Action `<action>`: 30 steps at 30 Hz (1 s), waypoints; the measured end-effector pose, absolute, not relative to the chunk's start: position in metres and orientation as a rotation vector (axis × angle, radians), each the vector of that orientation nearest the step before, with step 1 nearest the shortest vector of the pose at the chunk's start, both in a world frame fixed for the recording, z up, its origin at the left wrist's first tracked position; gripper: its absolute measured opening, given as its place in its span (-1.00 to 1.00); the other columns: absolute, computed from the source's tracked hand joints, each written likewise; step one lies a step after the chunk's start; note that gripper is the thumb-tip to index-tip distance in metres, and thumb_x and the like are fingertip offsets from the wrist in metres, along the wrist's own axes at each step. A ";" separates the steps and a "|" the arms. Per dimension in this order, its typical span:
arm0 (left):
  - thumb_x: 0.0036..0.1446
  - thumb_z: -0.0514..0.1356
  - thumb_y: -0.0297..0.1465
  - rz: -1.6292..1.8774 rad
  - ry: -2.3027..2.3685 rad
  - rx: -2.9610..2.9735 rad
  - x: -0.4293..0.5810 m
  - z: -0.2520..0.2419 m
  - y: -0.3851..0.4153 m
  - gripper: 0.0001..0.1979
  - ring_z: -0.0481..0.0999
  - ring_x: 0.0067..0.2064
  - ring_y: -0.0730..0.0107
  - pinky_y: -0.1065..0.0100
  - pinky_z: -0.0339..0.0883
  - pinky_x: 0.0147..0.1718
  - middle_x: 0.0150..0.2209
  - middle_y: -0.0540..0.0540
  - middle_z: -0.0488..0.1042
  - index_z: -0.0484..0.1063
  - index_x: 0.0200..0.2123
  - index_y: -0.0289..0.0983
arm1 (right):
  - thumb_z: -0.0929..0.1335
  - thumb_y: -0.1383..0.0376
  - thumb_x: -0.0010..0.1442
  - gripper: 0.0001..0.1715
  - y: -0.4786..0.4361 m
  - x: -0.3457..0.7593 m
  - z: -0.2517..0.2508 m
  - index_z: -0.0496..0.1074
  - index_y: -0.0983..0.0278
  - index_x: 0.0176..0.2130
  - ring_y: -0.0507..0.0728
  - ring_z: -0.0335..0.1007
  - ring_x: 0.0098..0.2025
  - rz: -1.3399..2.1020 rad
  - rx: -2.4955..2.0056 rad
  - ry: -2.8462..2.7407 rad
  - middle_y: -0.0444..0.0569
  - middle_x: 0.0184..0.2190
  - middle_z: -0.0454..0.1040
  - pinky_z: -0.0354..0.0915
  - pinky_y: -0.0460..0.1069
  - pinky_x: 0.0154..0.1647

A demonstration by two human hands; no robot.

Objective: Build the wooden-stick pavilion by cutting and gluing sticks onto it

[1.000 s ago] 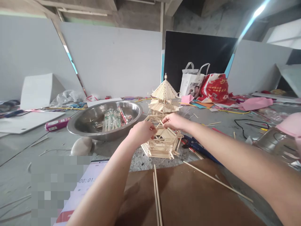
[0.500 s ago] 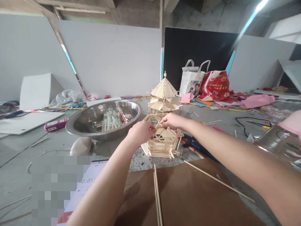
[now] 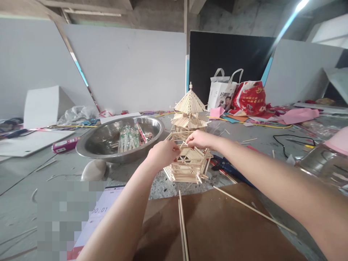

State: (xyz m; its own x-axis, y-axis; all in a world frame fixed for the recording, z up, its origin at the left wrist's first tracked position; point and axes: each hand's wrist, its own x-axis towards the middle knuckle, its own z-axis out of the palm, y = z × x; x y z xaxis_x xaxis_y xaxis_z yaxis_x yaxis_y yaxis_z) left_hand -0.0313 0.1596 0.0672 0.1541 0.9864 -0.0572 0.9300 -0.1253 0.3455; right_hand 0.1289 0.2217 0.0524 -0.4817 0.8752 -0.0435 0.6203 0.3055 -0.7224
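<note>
My left hand [image 3: 162,153] is closed in a pinch at the left of an open hexagonal framework of pale wooden sticks [image 3: 186,176]. From the right, my right hand [image 3: 200,139] pinches close beside it, fingertips almost meeting the left ones. A short wooden stick [image 3: 183,144] runs between the two pinches, over the framework; its ends are hidden by my fingers. Just behind stands a tiered stick pagoda [image 3: 190,104] with a pointed roof. Two long loose sticks [image 3: 182,228] lie on a brown sheet [image 3: 217,224] in front.
A steel basin [image 3: 94,154] with packaged sticks stands left, near a whitish rounded object [image 3: 94,169]. Dark blue-handled pliers [image 3: 231,167] lie right of the framework. A phone [image 3: 100,206] with a timer lies by my left forearm. Bags [image 3: 248,99] stand at the back.
Both hands keep their pinches over the framework with only tiny shifts of the fingers. The view has moved very slightly; the other things stay where they were.
</note>
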 end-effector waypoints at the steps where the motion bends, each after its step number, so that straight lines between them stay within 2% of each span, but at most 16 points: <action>1: -0.09 -0.01 -0.27 0.267 1.847 2.145 -0.031 0.067 0.160 -0.76 0.32 -0.56 0.45 0.42 0.03 -0.60 -0.55 0.03 0.47 0.44 -0.46 -0.15 | 0.27 0.35 -0.18 -0.83 0.221 0.129 0.052 0.43 0.35 -0.53 -0.13 -0.08 -0.76 0.994 -1.343 -2.230 -0.20 -0.73 0.26 -0.15 -0.15 -0.75; 16: -0.08 -0.01 -0.26 0.219 1.882 2.169 -0.031 0.067 0.160 -0.75 0.35 -0.50 0.40 0.41 0.06 -0.57 -0.52 0.01 0.48 0.45 -0.48 -0.15 | 0.27 0.36 -0.17 -0.81 0.221 0.129 0.049 0.43 0.35 -0.47 -0.12 -0.05 -0.77 1.022 -1.357 -2.231 -0.18 -0.70 0.29 -0.11 -0.17 -0.78; 23: -0.08 -0.01 -0.26 0.229 1.886 2.198 -0.033 0.064 0.162 -0.75 0.32 -0.55 0.43 0.41 0.04 -0.58 -0.54 0.00 0.47 0.43 -0.54 -0.19 | 0.27 0.34 -0.16 -0.81 0.221 0.128 0.045 0.43 0.33 -0.47 -0.12 -0.04 -0.77 0.989 -1.367 -2.190 -0.19 -0.70 0.29 -0.11 -0.17 -0.79; 30: -0.09 0.00 -0.27 0.239 1.877 2.175 -0.032 0.066 0.161 -0.75 0.34 -0.52 0.43 0.42 0.05 -0.57 -0.54 -0.01 0.47 0.45 -0.50 -0.19 | 0.28 0.30 -0.14 -0.80 0.219 0.126 0.035 0.44 0.33 -0.47 -0.12 -0.01 -0.78 0.907 -1.428 -2.123 -0.17 -0.68 0.34 -0.07 -0.16 -0.78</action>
State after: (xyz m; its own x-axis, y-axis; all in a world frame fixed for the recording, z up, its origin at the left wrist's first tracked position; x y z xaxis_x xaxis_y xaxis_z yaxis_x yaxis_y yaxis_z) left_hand -0.0318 0.1608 0.0658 0.1528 0.9873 -0.0437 0.9447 -0.1330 0.2997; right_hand 0.1264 0.2194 0.0350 -0.3817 0.9242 -0.0119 0.6473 0.2581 -0.7172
